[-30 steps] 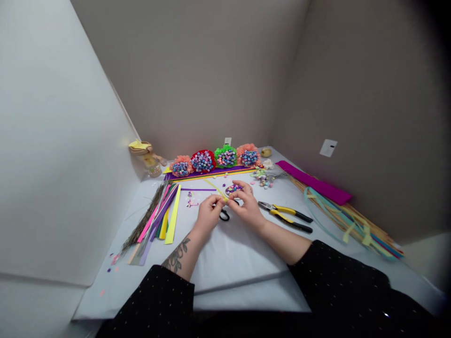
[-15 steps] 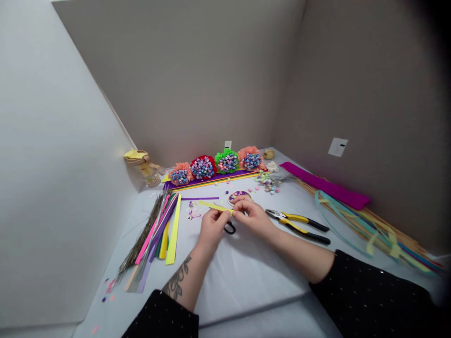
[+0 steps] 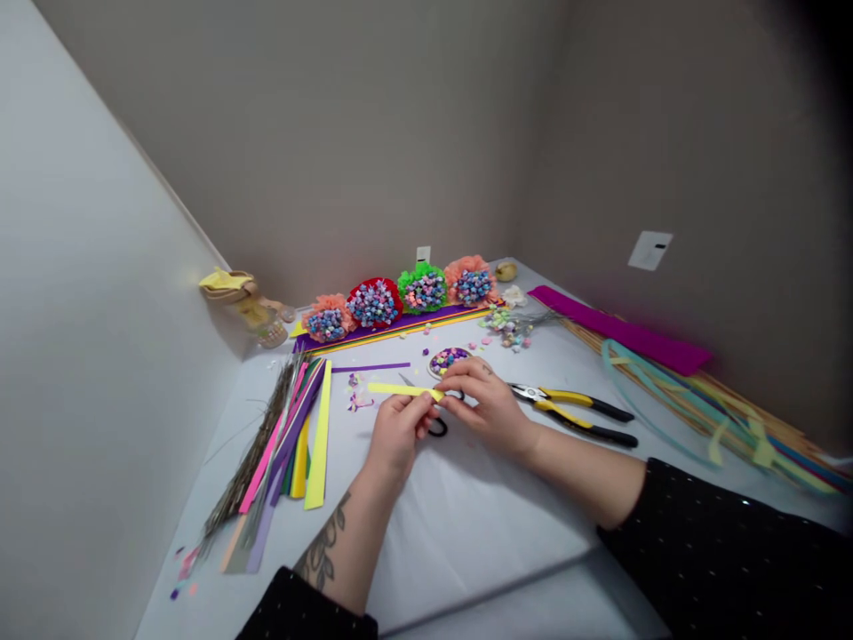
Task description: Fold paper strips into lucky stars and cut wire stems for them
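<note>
A narrow yellow paper strip runs leftward from between my fingertips. My left hand pinches it near its right end with thumb and forefinger. At that same end my right hand pinches the strip too, its fingers bent over the tip; the exact fold there is too small to make out. Beneath my hands lies a pair of scissors with black handles, partly covered. Just beyond my right hand sits a small round dish of purple and mixed-colour folded paper pieces.
Combination pliers with yellow-black handles lie on the right. Paper strips and wire stems lie left. Several tissue-paper bouquets line the back. A magenta sheet rests over wooden sticks at right; a purple strip lies mid-table.
The strip's free end has swung from pointing away, up and left, to pointing nearly straight left. Both hands keep their pinch while the fingers shift slightly. The camera view has shifted too.
</note>
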A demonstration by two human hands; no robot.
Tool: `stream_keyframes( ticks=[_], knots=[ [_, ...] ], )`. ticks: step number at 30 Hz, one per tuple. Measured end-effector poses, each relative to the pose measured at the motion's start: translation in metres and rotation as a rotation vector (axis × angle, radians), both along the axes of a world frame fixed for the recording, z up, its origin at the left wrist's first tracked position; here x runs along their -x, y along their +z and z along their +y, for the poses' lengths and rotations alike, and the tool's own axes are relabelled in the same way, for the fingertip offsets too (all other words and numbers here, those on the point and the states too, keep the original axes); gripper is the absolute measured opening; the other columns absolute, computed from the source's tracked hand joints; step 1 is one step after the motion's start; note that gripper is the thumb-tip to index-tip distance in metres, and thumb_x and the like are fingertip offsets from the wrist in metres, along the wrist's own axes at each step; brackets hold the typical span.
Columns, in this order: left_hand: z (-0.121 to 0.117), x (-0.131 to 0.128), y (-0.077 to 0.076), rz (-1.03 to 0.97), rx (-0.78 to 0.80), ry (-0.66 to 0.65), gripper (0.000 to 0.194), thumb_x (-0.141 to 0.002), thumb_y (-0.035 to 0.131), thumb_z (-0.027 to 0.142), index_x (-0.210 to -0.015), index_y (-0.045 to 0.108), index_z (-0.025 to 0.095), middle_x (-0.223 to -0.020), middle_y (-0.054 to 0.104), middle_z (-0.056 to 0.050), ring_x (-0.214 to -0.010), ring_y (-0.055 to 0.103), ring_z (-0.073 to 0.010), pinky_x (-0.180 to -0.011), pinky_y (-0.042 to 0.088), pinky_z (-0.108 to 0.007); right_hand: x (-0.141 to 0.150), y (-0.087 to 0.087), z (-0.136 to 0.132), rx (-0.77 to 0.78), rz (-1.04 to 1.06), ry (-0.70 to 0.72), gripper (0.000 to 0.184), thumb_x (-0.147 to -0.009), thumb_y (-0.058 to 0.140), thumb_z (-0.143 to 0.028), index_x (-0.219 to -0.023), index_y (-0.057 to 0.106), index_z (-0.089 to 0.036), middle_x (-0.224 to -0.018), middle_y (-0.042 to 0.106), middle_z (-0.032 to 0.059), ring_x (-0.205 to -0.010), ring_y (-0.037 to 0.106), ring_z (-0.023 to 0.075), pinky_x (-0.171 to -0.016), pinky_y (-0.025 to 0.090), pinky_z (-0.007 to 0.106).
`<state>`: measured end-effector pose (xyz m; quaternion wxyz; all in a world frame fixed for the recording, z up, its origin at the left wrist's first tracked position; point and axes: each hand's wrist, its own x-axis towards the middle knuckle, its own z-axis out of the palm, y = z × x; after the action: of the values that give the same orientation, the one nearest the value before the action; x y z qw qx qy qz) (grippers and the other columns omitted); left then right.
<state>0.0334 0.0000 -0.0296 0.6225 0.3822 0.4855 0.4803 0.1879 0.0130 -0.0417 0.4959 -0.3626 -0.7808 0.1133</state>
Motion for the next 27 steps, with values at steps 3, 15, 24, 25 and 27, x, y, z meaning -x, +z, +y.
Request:
stream_keyframes(
  ticks=[3,15,24,25,27],
  knots=[
    [0.001,0.000,-0.001,0.018,0.010,0.010,0.028,-0.062,0.070,0.038,-0.063,0.058,0.012,-0.055,0.056,0.000,-0.045,0.042,-0.0055,-0.043,0.027,-0.019,-0.001,0.000,0.001,0.008,-0.018,0.017,0.013,-0.082,0.056,-0.021,-0.090,0.066,-0.024,-0.089,0.060,0.0071,-0.091,0.054,0.0215,-0.081,0.045,0.040],
    [-0.001,0.003,-0.007,0.491,-0.345,0.026,0.026,-0.080,0.054,0.037,-0.069,0.061,0.015,-0.066,0.060,-0.002,-0.065,0.054,-0.0142,-0.061,0.041,-0.025,-0.003,0.005,0.004,0.462,0.169,0.142,0.008,-0.079,0.056,-0.026,-0.077,0.058,-0.019,-0.080,0.055,0.0043,-0.076,0.053,0.0169,-0.064,0.043,0.028],
    [-0.004,0.000,-0.007,0.467,-0.408,-0.051,0.020,-0.082,0.051,0.032,-0.076,0.061,0.016,-0.073,0.062,-0.003,-0.069,0.055,-0.0151,-0.063,0.042,-0.025,-0.003,0.011,0.004,0.642,0.220,0.183,0.013,-0.077,0.050,-0.025,-0.066,0.051,-0.018,-0.069,0.052,0.0005,-0.066,0.047,0.0137,-0.062,0.037,0.026],
    [-0.003,0.001,-0.008,0.437,-0.406,-0.076,0.019,-0.083,0.050,0.031,-0.077,0.061,0.016,-0.073,0.061,-0.003,-0.068,0.055,-0.0146,-0.063,0.041,-0.024,-0.004,0.011,0.004,0.631,0.215,0.194,0.013,-0.077,0.050,-0.025,-0.066,0.051,-0.018,-0.069,0.052,0.0007,-0.066,0.047,0.0139,-0.062,0.037,0.026],
    [-0.001,0.002,-0.009,0.379,-0.401,-0.131,0.019,-0.083,0.049,0.031,-0.078,0.060,0.017,-0.073,0.060,-0.002,-0.067,0.053,-0.0136,-0.061,0.040,-0.024,-0.005,0.012,0.004,0.587,0.197,0.211,0.012,-0.076,0.051,-0.023,-0.065,0.051,-0.018,-0.069,0.053,0.0008,-0.066,0.048,0.0140,-0.062,0.037,0.026]
  ],
)
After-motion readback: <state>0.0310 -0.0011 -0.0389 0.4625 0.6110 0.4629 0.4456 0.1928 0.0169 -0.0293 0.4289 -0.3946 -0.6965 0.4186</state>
